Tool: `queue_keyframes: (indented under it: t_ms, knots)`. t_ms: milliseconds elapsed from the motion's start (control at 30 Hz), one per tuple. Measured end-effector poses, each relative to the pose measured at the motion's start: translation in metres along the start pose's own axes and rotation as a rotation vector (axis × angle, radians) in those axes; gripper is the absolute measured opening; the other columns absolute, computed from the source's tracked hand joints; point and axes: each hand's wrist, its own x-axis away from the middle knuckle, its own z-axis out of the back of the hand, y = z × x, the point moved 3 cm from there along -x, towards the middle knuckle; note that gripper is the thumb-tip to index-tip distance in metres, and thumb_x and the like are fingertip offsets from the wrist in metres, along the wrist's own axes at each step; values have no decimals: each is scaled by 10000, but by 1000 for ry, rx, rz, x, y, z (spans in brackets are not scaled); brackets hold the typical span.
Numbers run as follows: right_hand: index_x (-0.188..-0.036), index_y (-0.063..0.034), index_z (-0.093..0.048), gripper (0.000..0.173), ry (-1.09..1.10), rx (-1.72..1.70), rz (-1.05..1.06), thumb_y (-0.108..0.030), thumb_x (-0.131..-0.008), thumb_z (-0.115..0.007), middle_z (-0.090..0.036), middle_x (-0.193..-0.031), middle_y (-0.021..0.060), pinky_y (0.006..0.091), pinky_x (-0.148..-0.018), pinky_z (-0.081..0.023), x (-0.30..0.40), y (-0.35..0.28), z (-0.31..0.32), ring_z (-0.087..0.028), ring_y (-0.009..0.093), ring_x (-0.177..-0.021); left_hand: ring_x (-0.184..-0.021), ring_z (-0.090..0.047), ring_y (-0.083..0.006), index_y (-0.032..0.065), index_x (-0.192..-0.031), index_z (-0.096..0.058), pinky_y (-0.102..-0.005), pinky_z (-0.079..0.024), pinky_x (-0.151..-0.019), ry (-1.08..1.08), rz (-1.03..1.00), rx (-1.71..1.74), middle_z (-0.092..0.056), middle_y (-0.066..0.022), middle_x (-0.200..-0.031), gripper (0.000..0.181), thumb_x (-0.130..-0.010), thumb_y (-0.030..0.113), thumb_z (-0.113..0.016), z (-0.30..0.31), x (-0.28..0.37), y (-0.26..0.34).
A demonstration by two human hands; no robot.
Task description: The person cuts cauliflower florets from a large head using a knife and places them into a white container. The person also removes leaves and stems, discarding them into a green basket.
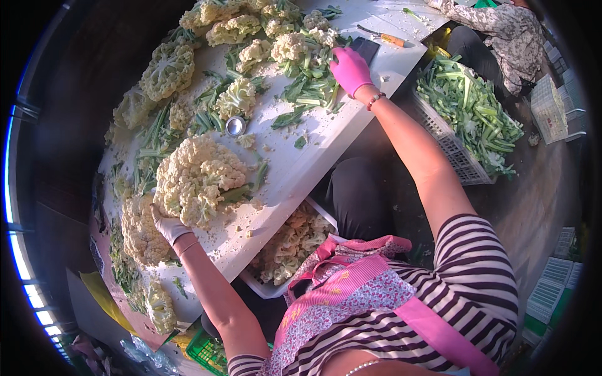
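My left hand [171, 229], in a pale glove, is at the lower left side of a large cauliflower head [200, 176]. Its thumb shows at the edge, and the fingers are hidden under the head. Another cauliflower head [145, 230] lies against that hand's other side. My right hand [350, 70], in a pink glove, is over trimmed cauliflower leaves [310, 87] near the table's front edge. Its fingertips are bent down among small florets and leaves, so whether they grip anything is hidden. A dark flat phone-like object [366, 48] lies just beyond it.
A knife with an orange handle [392, 40] and a round metal cup-like piece [235, 126] lie on the white table [282, 155]. Below the edge stands a crate of florets [296, 244]. A crate of leaves [454, 152] is at right, near another person's camouflage sleeve [475, 21].
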Motion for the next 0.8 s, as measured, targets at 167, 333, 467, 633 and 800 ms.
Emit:
queue_keyframes:
  t_ms: [167,333,467,633,800]
  knots:
    - [-1146,-82,-606,288,152,284,-126,-169,-875,-561,-618,-1194,110,495,-867,-506,-36,165,20,-607,354,-1070,-1074,-631,-266,59,-1334,-544,-383,-547,-902,-142,-473,-336,-628,-138,-1220,528,-910,343,-677,-80,42,68]
    - [-1377,-199,-468,493,-111,548,-141,-134,-893,-530,-469,-1406,55,502,-934,-493,-89,259,-13,-511,324,-1244,-1254,-498,-244,62,-1480,-377,-356,-419,-1060,-182,-1035,-896,-476,-121,-1408,809,-774,1,-767,-136,111,56]
    - [-1263,-173,-537,331,-395,599,-168,-216,-934,-526,-618,-1181,153,524,-910,-502,-105,314,-47,-619,401,-1094,-1247,-481,-254,59,-1477,-375,-367,-415,-1046,-221,-1077,-1262,-485,-135,-1345,895,-692,-76,-781,-148,128,-6]
    - [-1128,-40,-581,385,-304,393,-336,-339,-887,-611,-654,-1011,230,496,-819,-501,-121,334,-44,-632,406,-993,-1142,-528,-367,96,-1484,-362,-408,-464,-974,-254,-1025,-1377,-469,-244,-1342,881,-715,29,-787,-179,132,-66]
    - [-1225,-85,-593,393,-311,-522,-446,-348,-935,-624,-514,-690,26,260,-508,-377,-101,219,-4,-508,117,-586,-1183,-526,-438,86,-1380,-462,-441,-470,-969,-361,-1164,-1429,-485,-294,-1352,706,-729,75,-734,-180,161,-77]
